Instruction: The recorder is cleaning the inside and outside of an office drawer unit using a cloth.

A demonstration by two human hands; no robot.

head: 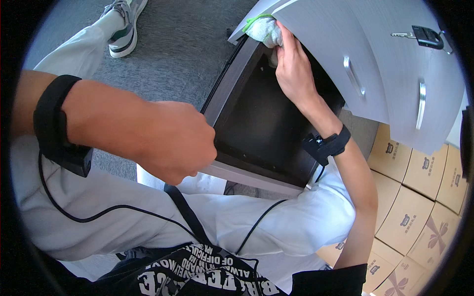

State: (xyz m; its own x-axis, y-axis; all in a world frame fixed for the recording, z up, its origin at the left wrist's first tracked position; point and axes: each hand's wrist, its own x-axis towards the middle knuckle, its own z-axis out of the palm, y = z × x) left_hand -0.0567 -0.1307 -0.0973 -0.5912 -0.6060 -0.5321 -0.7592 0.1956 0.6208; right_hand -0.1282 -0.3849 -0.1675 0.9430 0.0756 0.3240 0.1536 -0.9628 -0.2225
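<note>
My right hand (294,70) grips a bunched pale grey towelling cloth (264,31) with a green edge. It presses the cloth near the far left corner of a pulled-out drawer (266,122), close under the cabinet. The drawer's inside is dark brown, and a few small light specks lie in it. My left hand (181,138) is curled beside the drawer's left wall (231,87), near its front panel (251,175). Its fingertips are turned away from view, so whether they hold the drawer's edge is hidden. Black straps with small devices sit on both wrists.
Above the drawer stands a pale wood-grain cabinet (326,37) with metal handles (353,76) and a key (426,37) in its lock. Cardboard boxes (405,222) are stacked at the right. Black cables (111,209) run from the wrists across my lap. Grey carpet (177,55) covers the floor.
</note>
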